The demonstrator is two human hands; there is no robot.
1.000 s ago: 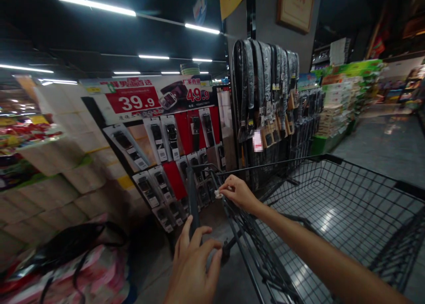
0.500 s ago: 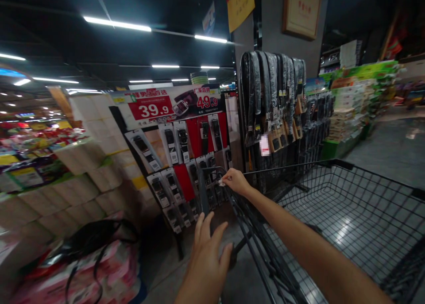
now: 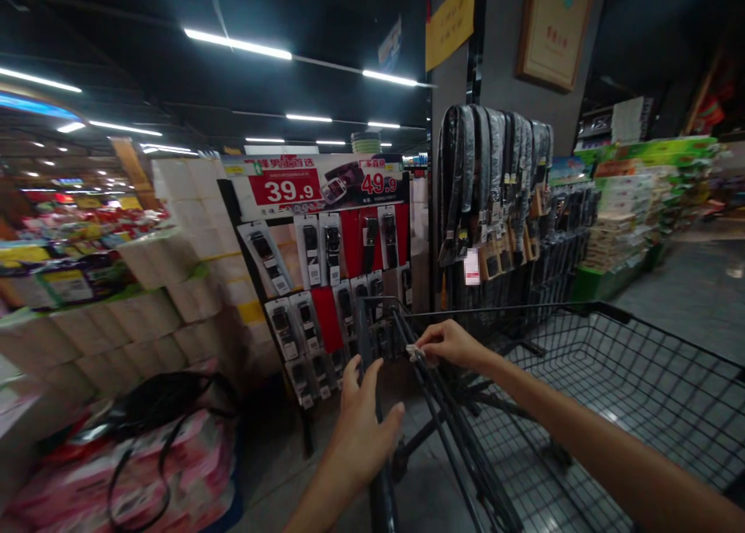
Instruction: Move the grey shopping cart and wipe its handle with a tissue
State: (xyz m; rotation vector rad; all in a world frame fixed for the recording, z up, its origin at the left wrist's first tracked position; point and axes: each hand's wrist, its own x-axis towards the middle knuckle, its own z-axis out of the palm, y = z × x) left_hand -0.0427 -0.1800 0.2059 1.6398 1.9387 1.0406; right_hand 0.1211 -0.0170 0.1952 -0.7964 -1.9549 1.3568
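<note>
Right hand pinching crumpled white tissue-like wad: likely light, soft; hold at edge. Left hand splayed, nearer.

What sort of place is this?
Most likely a supermarket or similar large store: there's a wire shopping cart, a big sign showing 39.9 and 49.9, and a display rack of packaged goods beneath it.

Sign atop belt rack, mid-frame: "39.9" left, "49.9" right. Yellow banner, top right of centre: characters unreadable.
</note>
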